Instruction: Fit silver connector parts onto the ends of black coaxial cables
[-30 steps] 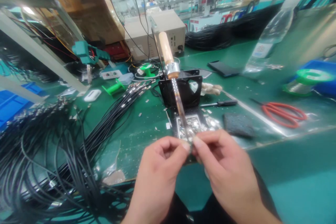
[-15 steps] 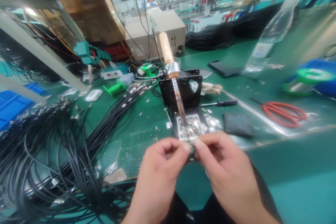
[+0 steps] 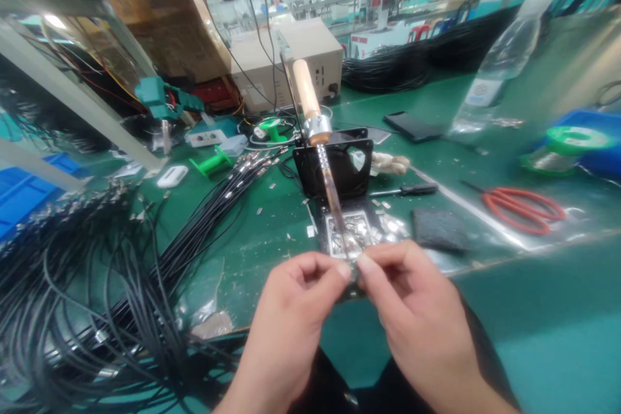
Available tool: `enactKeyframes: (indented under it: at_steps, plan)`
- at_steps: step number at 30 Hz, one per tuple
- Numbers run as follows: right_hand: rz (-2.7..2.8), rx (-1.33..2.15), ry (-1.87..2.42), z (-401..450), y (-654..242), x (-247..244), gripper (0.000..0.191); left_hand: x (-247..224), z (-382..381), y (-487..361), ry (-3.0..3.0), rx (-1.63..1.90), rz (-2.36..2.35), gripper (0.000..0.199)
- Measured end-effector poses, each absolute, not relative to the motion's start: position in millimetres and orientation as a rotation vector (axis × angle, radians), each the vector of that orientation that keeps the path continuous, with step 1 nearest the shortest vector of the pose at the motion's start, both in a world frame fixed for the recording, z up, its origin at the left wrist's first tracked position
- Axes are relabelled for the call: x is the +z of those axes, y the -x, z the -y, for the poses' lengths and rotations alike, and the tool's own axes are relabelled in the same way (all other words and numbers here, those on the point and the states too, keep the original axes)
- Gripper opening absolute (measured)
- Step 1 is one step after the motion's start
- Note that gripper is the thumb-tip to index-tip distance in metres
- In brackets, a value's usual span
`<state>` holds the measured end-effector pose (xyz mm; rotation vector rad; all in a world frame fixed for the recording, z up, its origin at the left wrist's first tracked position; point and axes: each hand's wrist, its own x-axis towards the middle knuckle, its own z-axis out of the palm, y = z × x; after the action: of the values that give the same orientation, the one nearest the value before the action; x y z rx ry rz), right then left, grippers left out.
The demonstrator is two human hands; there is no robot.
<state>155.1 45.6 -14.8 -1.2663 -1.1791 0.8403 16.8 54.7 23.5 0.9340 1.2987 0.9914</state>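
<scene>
My left hand (image 3: 295, 310) and my right hand (image 3: 417, 307) meet at the bench's front edge, thumb and forefinger of each pinched together. What they pinch is too small and too hidden by the fingers to name. A soldering iron (image 3: 332, 191) with a wooden handle points down between them, its tip close to both fingertips. Its handle is clamped in a metal holder above a black fan frame (image 3: 310, 174). Just beyond my fingers lies a shallow tray (image 3: 330, 242) of small metal parts.
Black cables (image 3: 204, 213) with metal ends cover the left side. On the right are red-handled scissors (image 3: 526, 207), a dark pad (image 3: 439, 229), a screwdriver (image 3: 407, 190), a phone (image 3: 412, 126), a plastic bottle (image 3: 499, 71) and a green solder spool (image 3: 565, 149). Behind stands a beige machine (image 3: 310, 55).
Both hands stay pinched together by the iron's tip, with hardly any shift. The whole view has moved very slightly. A person in the far background has changed posture a little.
</scene>
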Motion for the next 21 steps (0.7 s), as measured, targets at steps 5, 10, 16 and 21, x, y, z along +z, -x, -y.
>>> enactKeyframes:
  at_steps: [5,10,16,21]
  plan:
    - [1.200,0.778,1.251,-49.3,-154.5,-12.8,0.025,24.1,-56.7,-16.3,-0.942,1.008,-1.276,0.022]
    - [1.195,0.754,1.241,-51.0,-153.7,-9.2,0.023,24.1,-57.0,-15.1,-0.964,1.006,-1.268,0.023]
    - [1.198,0.750,1.229,-49.4,-153.0,-9.3,0.021,23.4,-56.2,-14.1,-0.964,1.007,-1.268,0.022]
    - [1.198,0.739,1.214,-49.4,-152.9,-9.4,0.019,23.9,-58.1,-13.7,-0.979,1.001,-1.273,0.023]
